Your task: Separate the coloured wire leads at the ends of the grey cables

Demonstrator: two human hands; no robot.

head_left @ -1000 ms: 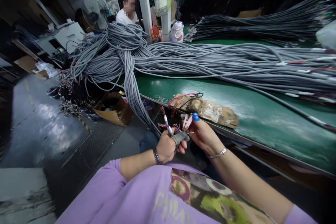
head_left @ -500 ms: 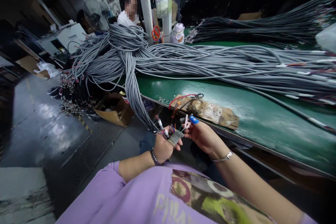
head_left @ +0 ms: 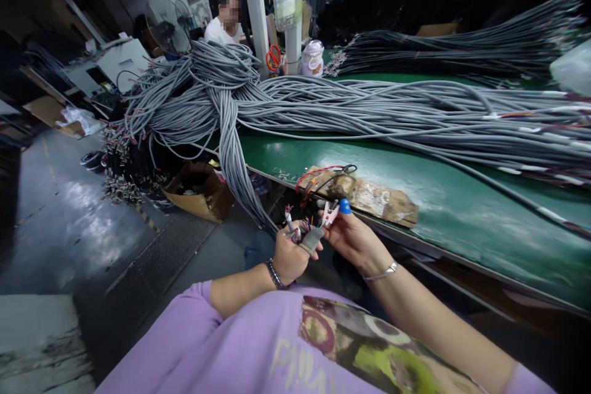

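My left hand (head_left: 292, 257) is closed around the ends of several grey cables, with thin coloured wires (head_left: 302, 229) fanning out above the fingers. A grey wrap (head_left: 311, 240) covers its thumb. Close beside it on the right, my right hand (head_left: 354, 240) pinches a small pale pink clip (head_left: 329, 214) against the wire tips. Its thumb wears a blue finger cover (head_left: 345, 206). The bundle of grey cables (head_left: 235, 160) hangs over the bench edge and runs down to my left hand. Whether the clip grips a wire is too small to tell.
Long grey cables (head_left: 351, 108) lie along the green bench (head_left: 443, 178). A taped wooden board (head_left: 373, 199) with red and black leads sits at the front edge. Behind are dark cables (head_left: 443, 49), a lilac container (head_left: 313, 60) and a person (head_left: 225, 15). A cardboard box (head_left: 198, 194) stands below left.
The pink clip has tilted and moved slightly down at the wire tips, beside my left hand. One of the white-sleeved cable ends at my left hand no longer shows. Both hands stay close together.
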